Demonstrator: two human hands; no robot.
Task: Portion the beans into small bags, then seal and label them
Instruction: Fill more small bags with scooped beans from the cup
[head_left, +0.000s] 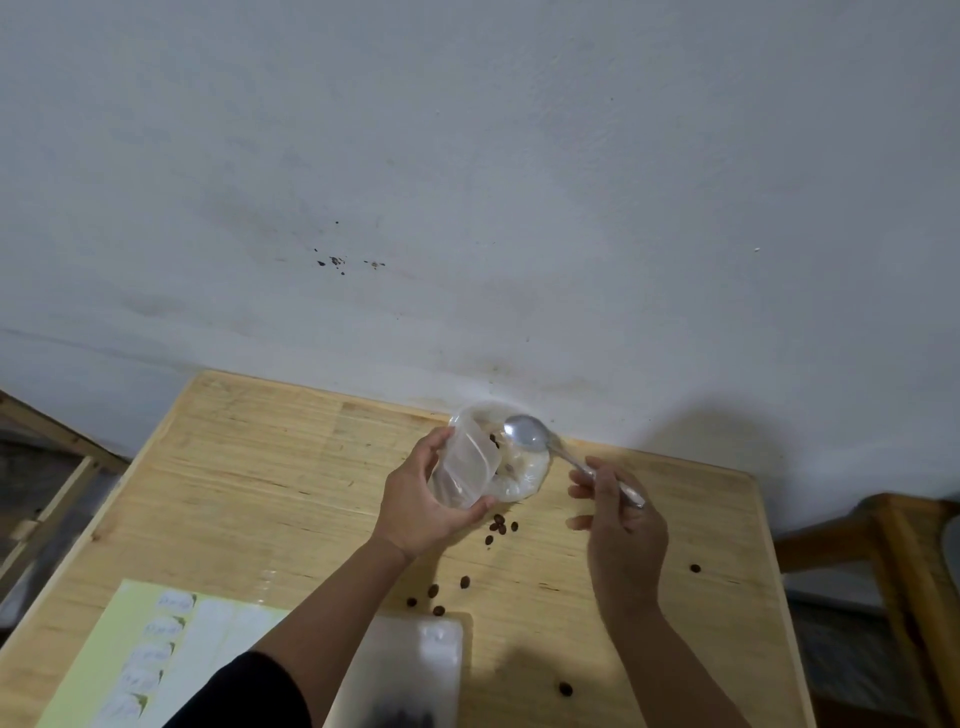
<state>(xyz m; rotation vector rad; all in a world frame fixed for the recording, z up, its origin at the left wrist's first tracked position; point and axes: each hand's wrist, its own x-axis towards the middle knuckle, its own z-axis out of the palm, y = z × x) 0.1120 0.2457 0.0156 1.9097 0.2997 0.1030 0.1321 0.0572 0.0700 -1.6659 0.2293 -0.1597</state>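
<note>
My worktop (260, 467) was pale wood, pushed up against a grey-white wall (467, 156) that carried a cluster of small dark specks (337, 261). A wooden frame (47, 467) stood off its left edge, and a wooden chair (904, 540) stood to its right.

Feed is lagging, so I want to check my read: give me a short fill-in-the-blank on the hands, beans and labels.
1. The right hand holds a metal ____.
2. The left hand grips a clear plastic ____.
3. Loose beans lie scattered on the wooden ____.
4. The label sheet lies near the person's ____ arm.

Missing: spoon; container; table; left
</note>
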